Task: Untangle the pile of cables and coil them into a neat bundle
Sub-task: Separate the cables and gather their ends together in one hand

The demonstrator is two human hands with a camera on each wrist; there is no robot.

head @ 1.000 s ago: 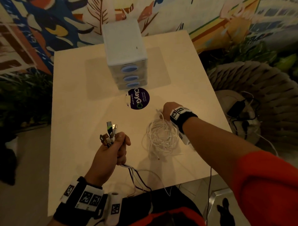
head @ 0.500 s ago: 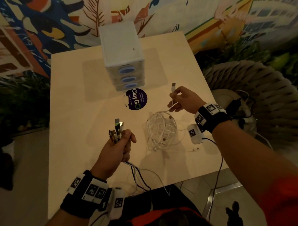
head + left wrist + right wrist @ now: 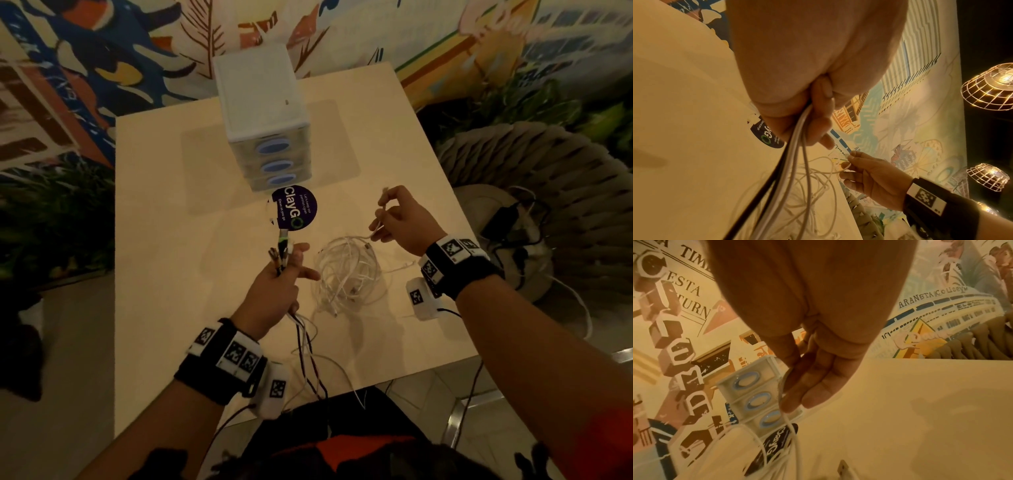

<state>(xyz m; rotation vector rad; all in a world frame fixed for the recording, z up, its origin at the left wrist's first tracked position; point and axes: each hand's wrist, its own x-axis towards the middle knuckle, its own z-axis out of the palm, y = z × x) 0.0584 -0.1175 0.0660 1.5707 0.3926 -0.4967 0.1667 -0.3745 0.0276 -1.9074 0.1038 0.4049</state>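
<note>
white cable tangle (image 3: 347,270) is seen lying on the table (image 3: 171,240), near its centre. one white cable end (image 3: 383,202) is pinched by the right hand (image 3: 400,219) at 1 o'clock of the tangle. several cable ends (image 3: 281,253) (plugs upward) are gripped in the left hand (image 3: 274,294) at 9 o'clock.

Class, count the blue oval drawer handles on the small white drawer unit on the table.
3, stacked on the drawer unit front: top handle, middle handle, bottom handle, just above the ClayGo sticker. None appears hidden.
</note>
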